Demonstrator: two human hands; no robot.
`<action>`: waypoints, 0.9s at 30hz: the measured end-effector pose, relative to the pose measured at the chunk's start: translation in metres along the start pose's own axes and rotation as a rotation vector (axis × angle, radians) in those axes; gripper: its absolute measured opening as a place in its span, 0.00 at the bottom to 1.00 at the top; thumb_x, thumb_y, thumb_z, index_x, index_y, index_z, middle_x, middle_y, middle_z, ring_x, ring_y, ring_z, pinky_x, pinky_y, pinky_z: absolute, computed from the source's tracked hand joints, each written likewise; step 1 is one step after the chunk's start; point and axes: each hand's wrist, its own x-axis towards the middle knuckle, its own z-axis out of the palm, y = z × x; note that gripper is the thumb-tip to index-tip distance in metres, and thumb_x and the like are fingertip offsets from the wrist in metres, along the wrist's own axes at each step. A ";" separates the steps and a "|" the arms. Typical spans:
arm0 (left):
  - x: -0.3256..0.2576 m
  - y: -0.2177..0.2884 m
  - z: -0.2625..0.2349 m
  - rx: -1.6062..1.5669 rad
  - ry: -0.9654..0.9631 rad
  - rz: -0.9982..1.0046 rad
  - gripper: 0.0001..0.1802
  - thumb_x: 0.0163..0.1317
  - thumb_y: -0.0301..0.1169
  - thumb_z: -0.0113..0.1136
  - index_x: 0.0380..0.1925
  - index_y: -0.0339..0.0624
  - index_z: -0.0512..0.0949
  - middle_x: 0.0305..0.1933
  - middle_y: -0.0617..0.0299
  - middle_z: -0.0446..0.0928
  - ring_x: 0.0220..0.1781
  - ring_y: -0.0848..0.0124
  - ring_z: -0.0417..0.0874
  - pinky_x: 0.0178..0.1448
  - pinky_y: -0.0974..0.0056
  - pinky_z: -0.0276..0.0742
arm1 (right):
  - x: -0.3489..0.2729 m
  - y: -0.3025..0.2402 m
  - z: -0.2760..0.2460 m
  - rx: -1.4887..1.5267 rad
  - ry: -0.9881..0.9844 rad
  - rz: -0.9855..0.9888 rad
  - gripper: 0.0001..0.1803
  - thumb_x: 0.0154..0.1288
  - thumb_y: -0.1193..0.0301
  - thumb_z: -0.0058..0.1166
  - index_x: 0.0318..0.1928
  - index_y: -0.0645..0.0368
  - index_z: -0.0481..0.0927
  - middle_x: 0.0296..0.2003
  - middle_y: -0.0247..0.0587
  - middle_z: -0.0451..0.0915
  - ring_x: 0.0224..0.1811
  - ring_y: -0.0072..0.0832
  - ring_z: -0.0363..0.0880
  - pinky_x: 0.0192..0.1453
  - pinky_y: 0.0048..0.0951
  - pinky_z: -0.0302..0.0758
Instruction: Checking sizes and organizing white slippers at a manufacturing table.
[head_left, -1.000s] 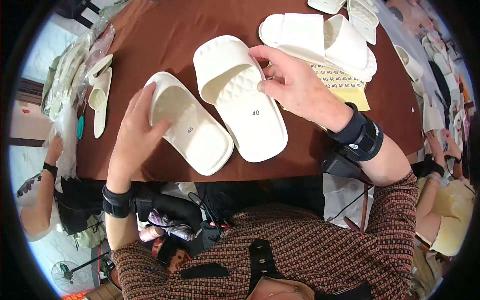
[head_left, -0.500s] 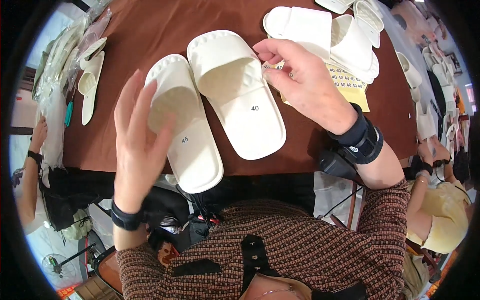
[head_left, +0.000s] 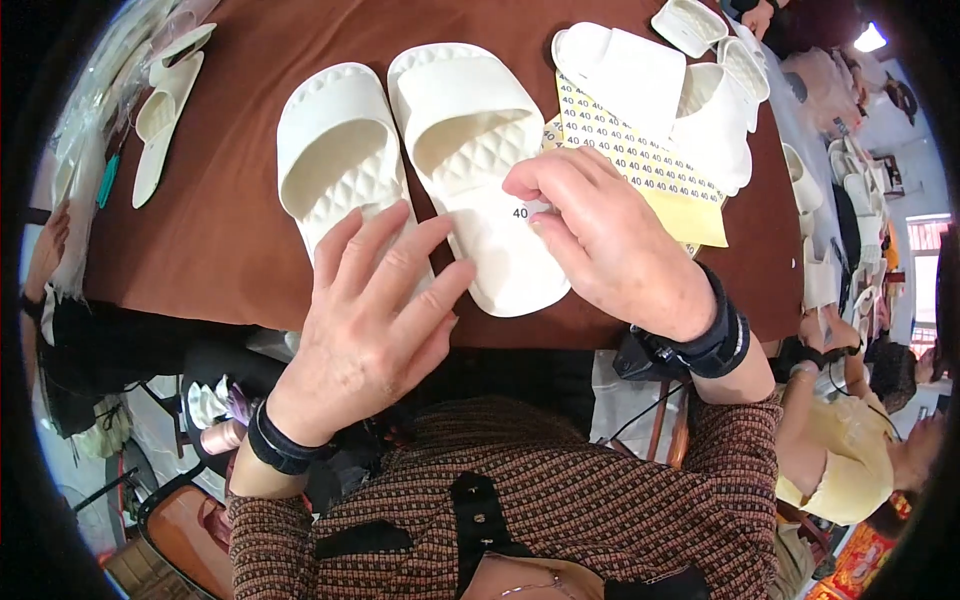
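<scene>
Two white slippers lie side by side on the brown cloth, toes pointing away from me. My left hand (head_left: 375, 300) spreads its fingers over the heel half of the left slipper (head_left: 335, 110), hiding most of that end. Its fingertips reach toward the inner edge of the right slipper (head_left: 465, 80). Over that slipper's footbed hovers my right hand (head_left: 615, 235), thumb and forefinger apart, beside a small dark printed mark. No object shows between them. Whether either hand presses on the slippers, I cannot tell.
Yellow sticker sheets (head_left: 640, 150) with rows of printed marks lie right of the pair, partly under more white slippers (head_left: 640, 85). At the left stands another white slipper (head_left: 165, 125) near clear plastic bags (head_left: 100, 150). A person in yellow (head_left: 840, 450) works at the right.
My left hand has moved right, onto the left slipper's heel half. My right hand has come from beside the right slipper's strap to over its footbed. The view has shifted slightly.
</scene>
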 end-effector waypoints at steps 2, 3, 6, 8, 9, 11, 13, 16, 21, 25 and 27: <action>0.001 0.001 0.001 -0.028 0.000 0.000 0.29 0.44 0.23 0.68 0.51 0.47 0.78 0.64 0.55 0.72 0.67 0.46 0.69 0.70 0.40 0.63 | 0.001 -0.002 0.001 0.009 -0.012 0.017 0.13 0.61 0.83 0.49 0.46 0.66 0.73 0.41 0.52 0.77 0.47 0.50 0.75 0.52 0.43 0.73; 0.002 0.002 0.002 0.001 -0.015 0.014 0.29 0.43 0.23 0.68 0.51 0.49 0.79 0.64 0.57 0.72 0.67 0.46 0.69 0.70 0.40 0.62 | 0.002 -0.003 0.001 -0.002 -0.011 0.013 0.13 0.60 0.83 0.50 0.47 0.66 0.72 0.41 0.51 0.77 0.47 0.49 0.74 0.52 0.43 0.73; 0.004 0.006 0.005 0.018 -0.026 0.008 0.30 0.42 0.24 0.68 0.51 0.51 0.79 0.65 0.59 0.72 0.66 0.46 0.68 0.70 0.39 0.61 | 0.003 -0.006 0.000 -0.013 -0.024 0.028 0.14 0.59 0.84 0.52 0.47 0.65 0.72 0.41 0.50 0.76 0.46 0.48 0.74 0.52 0.42 0.73; 0.004 0.007 0.008 0.006 -0.021 -0.006 0.30 0.42 0.24 0.69 0.51 0.52 0.79 0.65 0.60 0.72 0.66 0.46 0.68 0.69 0.38 0.61 | 0.004 -0.007 0.000 -0.018 -0.034 0.049 0.15 0.58 0.84 0.53 0.47 0.65 0.72 0.41 0.50 0.76 0.46 0.48 0.74 0.51 0.42 0.73; 0.004 0.007 0.010 0.002 -0.002 -0.010 0.30 0.42 0.23 0.69 0.51 0.52 0.79 0.65 0.60 0.72 0.67 0.47 0.68 0.70 0.38 0.61 | 0.003 -0.008 0.000 -0.012 -0.034 0.071 0.15 0.58 0.84 0.53 0.47 0.64 0.72 0.41 0.50 0.76 0.46 0.48 0.74 0.51 0.42 0.73; 0.003 0.007 0.012 -0.011 0.020 -0.014 0.30 0.41 0.23 0.69 0.50 0.52 0.80 0.64 0.61 0.72 0.67 0.47 0.68 0.70 0.38 0.61 | 0.003 -0.010 0.000 -0.013 -0.038 0.097 0.16 0.58 0.84 0.54 0.47 0.64 0.72 0.41 0.49 0.76 0.46 0.47 0.74 0.51 0.42 0.73; 0.003 0.007 0.014 -0.013 0.056 -0.012 0.29 0.41 0.23 0.69 0.49 0.52 0.81 0.63 0.61 0.73 0.67 0.47 0.68 0.70 0.39 0.60 | 0.002 -0.011 0.000 0.001 -0.025 0.112 0.16 0.59 0.84 0.54 0.48 0.63 0.72 0.41 0.49 0.76 0.46 0.47 0.74 0.50 0.41 0.73; 0.002 0.006 0.016 -0.035 0.076 -0.019 0.29 0.41 0.23 0.70 0.48 0.52 0.81 0.63 0.62 0.74 0.67 0.48 0.68 0.70 0.39 0.60 | 0.002 -0.012 0.002 0.015 -0.019 0.154 0.15 0.60 0.83 0.54 0.48 0.63 0.72 0.39 0.49 0.77 0.45 0.46 0.75 0.48 0.41 0.74; 0.001 0.006 0.018 -0.042 0.091 -0.026 0.29 0.41 0.23 0.70 0.48 0.52 0.81 0.63 0.63 0.74 0.67 0.48 0.67 0.70 0.39 0.60 | 0.004 -0.012 0.004 0.042 0.019 0.172 0.14 0.62 0.83 0.53 0.48 0.63 0.72 0.36 0.48 0.77 0.42 0.45 0.77 0.46 0.40 0.75; 0.001 0.006 0.019 -0.043 0.103 -0.032 0.28 0.41 0.24 0.70 0.48 0.53 0.81 0.62 0.63 0.74 0.67 0.48 0.67 0.70 0.39 0.60 | 0.004 -0.009 0.006 0.078 0.030 0.191 0.13 0.63 0.83 0.52 0.48 0.63 0.72 0.36 0.48 0.77 0.41 0.44 0.77 0.45 0.40 0.75; -0.001 0.005 0.020 -0.047 0.103 -0.036 0.28 0.41 0.24 0.70 0.48 0.53 0.81 0.62 0.63 0.74 0.67 0.49 0.67 0.70 0.39 0.60 | 0.005 -0.011 0.007 0.095 0.027 0.219 0.12 0.63 0.82 0.52 0.48 0.63 0.72 0.35 0.48 0.77 0.41 0.44 0.77 0.45 0.39 0.75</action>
